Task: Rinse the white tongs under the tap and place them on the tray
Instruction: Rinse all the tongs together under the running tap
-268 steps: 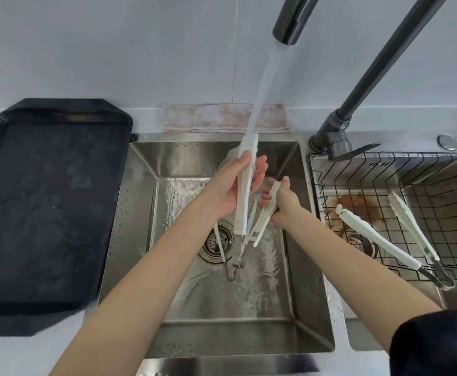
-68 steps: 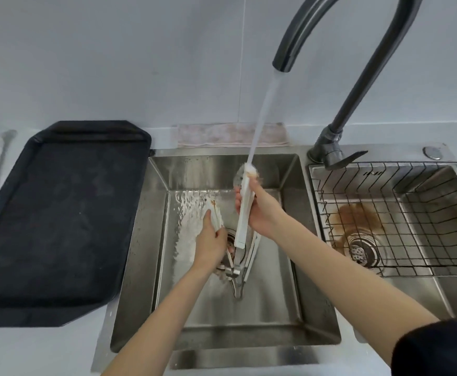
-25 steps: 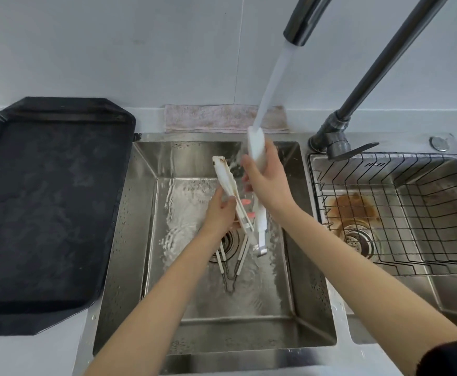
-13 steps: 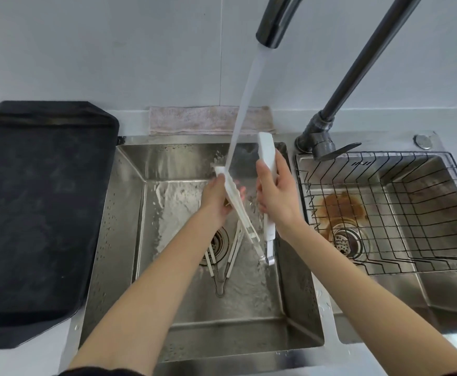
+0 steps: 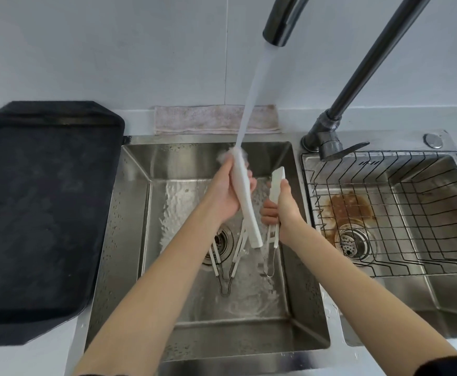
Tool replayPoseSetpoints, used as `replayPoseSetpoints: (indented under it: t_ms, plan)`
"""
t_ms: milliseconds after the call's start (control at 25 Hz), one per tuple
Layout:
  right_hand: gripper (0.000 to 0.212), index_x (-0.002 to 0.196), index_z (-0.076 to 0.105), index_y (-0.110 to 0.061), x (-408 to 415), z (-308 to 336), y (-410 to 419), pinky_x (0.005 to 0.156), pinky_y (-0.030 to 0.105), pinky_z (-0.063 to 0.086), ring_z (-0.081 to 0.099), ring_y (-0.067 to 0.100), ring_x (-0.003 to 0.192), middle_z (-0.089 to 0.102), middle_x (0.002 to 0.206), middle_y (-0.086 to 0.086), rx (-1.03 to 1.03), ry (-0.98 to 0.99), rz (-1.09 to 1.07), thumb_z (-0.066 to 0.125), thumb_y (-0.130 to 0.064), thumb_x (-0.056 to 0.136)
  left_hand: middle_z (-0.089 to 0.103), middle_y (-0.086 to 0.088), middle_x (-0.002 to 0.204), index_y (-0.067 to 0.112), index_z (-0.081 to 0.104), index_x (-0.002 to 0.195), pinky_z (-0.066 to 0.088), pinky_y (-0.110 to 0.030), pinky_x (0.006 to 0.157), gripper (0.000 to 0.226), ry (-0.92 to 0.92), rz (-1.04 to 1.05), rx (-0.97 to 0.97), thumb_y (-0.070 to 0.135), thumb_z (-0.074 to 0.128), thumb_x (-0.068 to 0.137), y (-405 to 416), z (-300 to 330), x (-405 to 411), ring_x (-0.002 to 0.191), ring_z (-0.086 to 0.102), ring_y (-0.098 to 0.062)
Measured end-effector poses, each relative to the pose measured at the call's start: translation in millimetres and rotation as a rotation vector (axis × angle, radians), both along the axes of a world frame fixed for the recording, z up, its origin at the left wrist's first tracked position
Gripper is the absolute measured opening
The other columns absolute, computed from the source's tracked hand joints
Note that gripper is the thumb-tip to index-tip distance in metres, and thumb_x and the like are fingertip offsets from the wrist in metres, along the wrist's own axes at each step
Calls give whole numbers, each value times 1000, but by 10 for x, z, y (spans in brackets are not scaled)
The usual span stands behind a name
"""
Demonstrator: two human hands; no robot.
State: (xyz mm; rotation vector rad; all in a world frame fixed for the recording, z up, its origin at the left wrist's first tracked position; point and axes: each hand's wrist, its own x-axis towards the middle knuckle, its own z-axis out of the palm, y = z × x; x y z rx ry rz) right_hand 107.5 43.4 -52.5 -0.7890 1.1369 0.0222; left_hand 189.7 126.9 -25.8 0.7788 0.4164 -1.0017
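1. Left hand (image 5: 223, 195): curled round one white tong piece (image 5: 245, 198), gripping its upper half over the left sink basin (image 5: 137, 213); upper tip poking out above the fingers, lower end hanging free below the palm and slanting down to the right.
2. Water stream (image 5: 251, 99) from the dark tap spout (image 5: 277, 21): landing on the top of that left-held piece, right at the fingers, with splash around them.
3. Right hand (image 5: 284, 210): closed round a second white tong piece (image 5: 276, 185), held near upright just right of the first; flat upper end sticking out above the thumb, thin lower end and a wire loop (image 5: 269, 264) showing below the wrist.
4. Two held pieces: near each other, apart at the top; contact lower down impossible to tell.
5. Another pair of white tongs (image 5: 226, 256): lying on the basin floor by the drain (image 5: 223, 240), arms spread in a V, joined metal end pointing to the near side, under and between the forearms.
6. Black tray (image 5: 42, 213): on the counter left of the sink, well apart from both hands.
7. Wire rack (image 5: 401, 213): sitting in the right basin, brownish stain beneath it near that drain.
8. Folded cloth (image 5: 216, 119): lying along the far edge behind the left basin.
9. Tap lever (image 5: 338, 150): at the base of the tap, between the two basins on the far side.
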Motion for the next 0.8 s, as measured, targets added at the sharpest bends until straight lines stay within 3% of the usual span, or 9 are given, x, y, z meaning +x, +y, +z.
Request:
replayPoseSetpoints:
  t_ms: [40,120,240,360,520,600,680,760,800]
  plan:
    - [48,75,48,-19,-13,-34,14,26,12,16,21,4,24,24,35,-9,62,0,-18,28,-59,93,52,-3,64,6,54,86,49,-20,45,29,-45,-30,-32,31,42,95,-1,28,23,47,51,-10]
    - [51,95,56,-17,-33,-87,53,26,11,16,22,3,24,25,35,-9,112,-12,-28,26,-59,93,50,-6,77,8,51,98,53,-23,50,14,-150,-91,-78,19,43,96,31,66,71,59,56,-14]
    - [50,114,53,-20,-51,-104,68,27,12,17,23,3,26,28,39,-7,75,-38,-39,24,-56,95,52,-4,76,14,58,93,54,-26,50,18,-202,-151,-66,10,40,95,98,63,139,64,55,-15]
    - [45,113,51,-20,-47,-77,83,27,14,19,24,3,27,30,53,-3,1,-56,-44,23,-52,97,46,-1,67,14,58,87,50,-23,46,20,-220,-183,112,27,45,95,89,67,158,51,51,-12]
    - [43,122,51,-21,-45,5,139,33,15,21,23,3,33,32,57,-4,-146,-91,2,26,-47,98,40,3,37,17,46,61,34,-15,34,43,-107,-80,430,50,47,88,35,42,170,34,36,-9]
    - [42,124,51,-23,-15,72,176,35,15,22,24,4,36,33,57,-4,-227,-114,40,28,-46,98,33,5,31,17,38,51,26,-12,32,50,-108,32,442,45,39,92,17,31,177,26,29,-8]
    - [31,111,56,-29,44,151,209,37,15,25,27,3,37,39,61,-4,-345,-146,102,32,-43,98,27,6,28,17,31,48,18,-10,30,51,-112,128,438,38,30,95,30,-2,204,20,22,-7]
    - [23,98,57,-29,132,215,235,41,16,31,34,4,43,46,67,-4,-477,-188,158,36,-38,98,26,8,25,17,32,51,16,-9,29,50,-85,188,412,38,25,96,99,-65,251,19,21,-7]
    - [23,102,57,-23,185,246,249,45,18,34,38,5,46,49,70,-5,-527,-211,166,38,-35,98,29,8,26,17,36,54,19,-11,30,49,-72,209,402,39,25,96,150,-105,272,21,23,-7]
